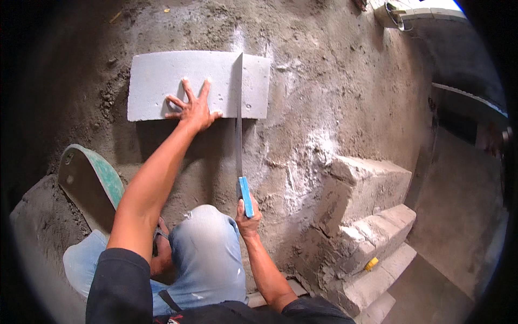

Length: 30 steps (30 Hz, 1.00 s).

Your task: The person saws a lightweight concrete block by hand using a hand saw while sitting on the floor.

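A pale grey aerated concrete block lies lengthwise across the rough ground ahead of my knees. My left hand rests on its near edge and top, fingers spread. In my right hand is the blue handle of a hand saw, gripped below the block. The long thin blade points away from me and crosses the block toward its right end, its tip near the far edge. How deep the blade sits in the block, I cannot tell.
To the right rise stepped, dusty blocks, with a small yellow object on one. A curved piece with a green face stands at my left. White dust marks the ground. A bucket is at the far right.
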Tool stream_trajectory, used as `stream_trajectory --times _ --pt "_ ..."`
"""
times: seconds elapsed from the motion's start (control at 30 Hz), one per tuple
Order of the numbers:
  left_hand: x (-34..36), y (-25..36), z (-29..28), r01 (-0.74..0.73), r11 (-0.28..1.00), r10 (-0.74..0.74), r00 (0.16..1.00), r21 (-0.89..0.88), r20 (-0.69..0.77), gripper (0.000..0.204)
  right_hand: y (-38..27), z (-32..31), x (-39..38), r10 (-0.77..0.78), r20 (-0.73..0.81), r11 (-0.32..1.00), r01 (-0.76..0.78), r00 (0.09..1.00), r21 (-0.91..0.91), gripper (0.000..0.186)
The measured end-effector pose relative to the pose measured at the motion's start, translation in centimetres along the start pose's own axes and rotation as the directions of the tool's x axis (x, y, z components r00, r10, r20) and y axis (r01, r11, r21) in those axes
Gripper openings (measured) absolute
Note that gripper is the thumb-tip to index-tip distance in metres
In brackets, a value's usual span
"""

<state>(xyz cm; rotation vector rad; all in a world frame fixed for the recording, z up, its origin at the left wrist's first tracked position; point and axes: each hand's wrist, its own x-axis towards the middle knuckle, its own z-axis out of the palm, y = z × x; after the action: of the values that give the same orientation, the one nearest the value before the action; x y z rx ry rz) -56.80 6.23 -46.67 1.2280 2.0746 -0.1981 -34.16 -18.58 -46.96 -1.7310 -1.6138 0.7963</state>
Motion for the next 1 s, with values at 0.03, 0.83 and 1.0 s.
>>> stream_trajectory --times 0.03,0.83,1.0 --pt "-0.2 0.3 0.3 -0.013 1.000 0.013 1.000 -0.006 0.011 0.101 -1.3 -0.5 0.8 0.059 0.019 0.997 -0.060 0.998 0.041 0.037" --pt "-0.2 0.4 0.2 -0.060 0.997 0.060 0.998 -0.040 -0.015 0.101 -0.7 0.1 0.4 -0.013 -0.059 1.000 0.014 0.998 0.021 0.029" --pt "0.4 0.1 1.7 -0.100 0.993 0.095 0.993 -0.068 -0.065 0.100 -4.8 2.4 11.4 0.179 -0.021 0.982 -0.177 0.984 0.062 0.023"
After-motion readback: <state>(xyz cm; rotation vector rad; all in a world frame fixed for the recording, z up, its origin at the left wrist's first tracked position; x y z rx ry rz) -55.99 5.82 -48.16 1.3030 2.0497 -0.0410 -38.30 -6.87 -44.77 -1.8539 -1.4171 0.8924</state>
